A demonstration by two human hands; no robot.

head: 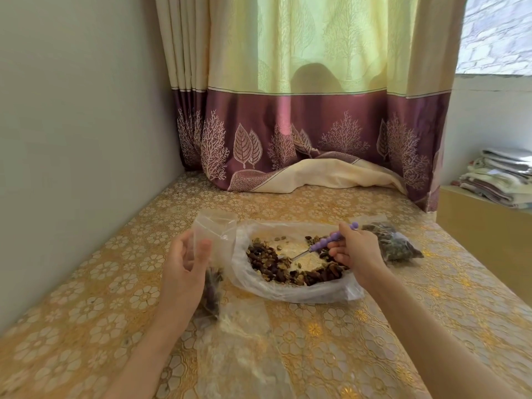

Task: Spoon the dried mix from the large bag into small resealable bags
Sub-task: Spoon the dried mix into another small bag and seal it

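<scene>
The person's left hand [184,263] holds a small resealable bag [211,254] upright, thumb on the near face and fingers curled behind the clear plastic. The bag's top stands above the hand, and some dark dried pieces sit at its bottom, below the palm. No printing can be read on it.

Just to the right of that hand, between the two hands, the large bag [288,289] lies open and flat on the table [86,298]. The dried mix [276,263], brown and dark pieces, is spread in an arc inside it, with bare patches in the middle.

The right hand [355,250] pinches the purple beaded handle of a spoon [331,240]. The handle end sticks up past the knuckles, and the metal shaft slopes down and left into the mix; the bowl is hidden among the pieces.

Just beyond the right hand, on its right side, a filled small bag [394,243] lies on the table, packed with the same mix. Near the left forearm, flat clear plastic [244,326] lies on the gold flowered tablecloth.

Well beyond both hands hangs a cream and purple curtain [302,125] with leaf and tree patterns. Far to the right sits a stack of folded cloth [501,180]. No brand, label or writing is legible anywhere.
</scene>
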